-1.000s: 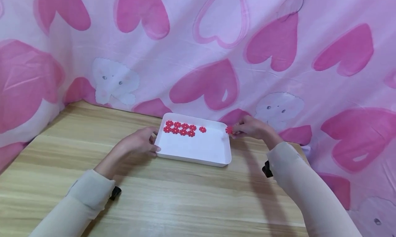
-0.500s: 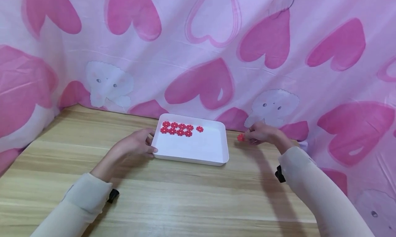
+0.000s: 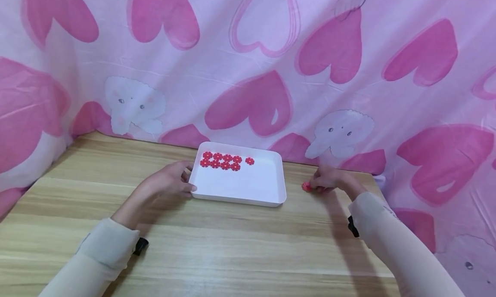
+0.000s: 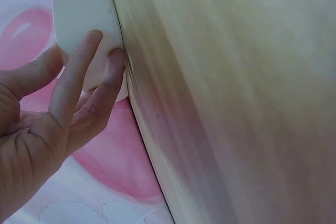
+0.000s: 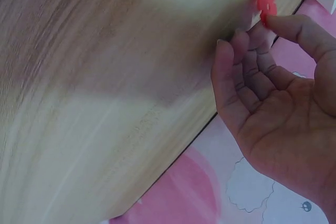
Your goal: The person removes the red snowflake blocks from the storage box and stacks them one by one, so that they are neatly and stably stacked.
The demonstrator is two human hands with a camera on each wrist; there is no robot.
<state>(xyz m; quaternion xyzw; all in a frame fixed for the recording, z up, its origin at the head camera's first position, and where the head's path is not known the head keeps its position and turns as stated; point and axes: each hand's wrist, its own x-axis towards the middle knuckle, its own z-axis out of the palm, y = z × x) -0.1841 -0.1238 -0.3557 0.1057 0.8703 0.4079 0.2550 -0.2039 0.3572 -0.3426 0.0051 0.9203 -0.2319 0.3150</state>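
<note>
A shallow white tray lies on the wooden table, with several red flower-shaped pieces in two rows at its far left. A single red flower-shaped piece lies apart, right of those rows. My left hand holds the tray's left end; in the left wrist view its fingers bend against the outer wall. To the right of the tray, my right hand pinches another red flower-shaped piece between thumb and fingertips, low over the table. Its remaining fingers are loosely bent.
The wooden table reaches back to a pink curtain printed with hearts, hanging close behind the tray. The table's right edge runs just beyond my right hand.
My right hand has moved right and toward me, from beside the tray's right rim down close to the table, still pinching the red piece. My left hand stays at the tray's left end.
</note>
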